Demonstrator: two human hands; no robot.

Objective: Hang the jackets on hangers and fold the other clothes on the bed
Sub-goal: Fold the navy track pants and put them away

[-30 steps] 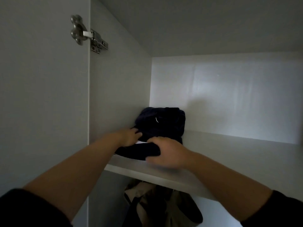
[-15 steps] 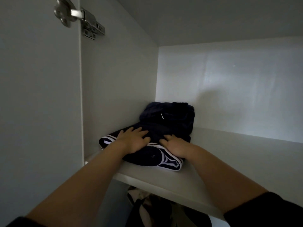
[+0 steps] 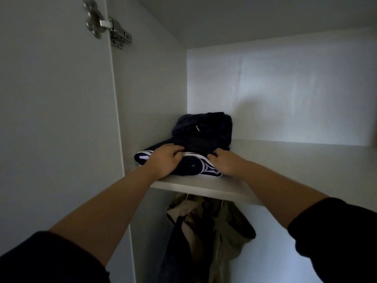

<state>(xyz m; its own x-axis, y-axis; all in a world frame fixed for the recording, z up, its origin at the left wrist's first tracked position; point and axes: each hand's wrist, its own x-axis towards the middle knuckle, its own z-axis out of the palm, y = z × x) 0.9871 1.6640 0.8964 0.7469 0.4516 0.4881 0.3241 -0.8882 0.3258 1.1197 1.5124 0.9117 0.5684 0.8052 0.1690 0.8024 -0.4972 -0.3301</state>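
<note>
Where the two black sleeves ended at the bottom corners, bare forearms reached up and forward into a white wardrobe. Below them, beige and dark jackets (image 3: 214, 231) hung under a white flat shelf (image 3: 204, 187), their hangers mostly hidden by its front edge. Both hands lay on top of that shelf, near its front left corner and a little apart from each other. The left hand (image 3: 166, 160) lay palm down on a navy folded garment with white stripes (image 3: 193, 167), its fingers bent and their tips pressed into the cloth along the upper striped edge. The right hand (image 3: 225, 164) gripped the same garment at its right end, fingers curled onto the dark fabric, thumb hidden. The striped garment lay flat between and under the two hands, touching both. Just behind it, a second dark bundled garment (image 3: 204, 129) sat higher, close to the left side wall. Further back stood the pale rear panel (image 3: 285, 88). Up at the left, a metal hinge (image 3: 106, 23) joined the open white door (image 3: 51, 119) to the cabinet.
</note>
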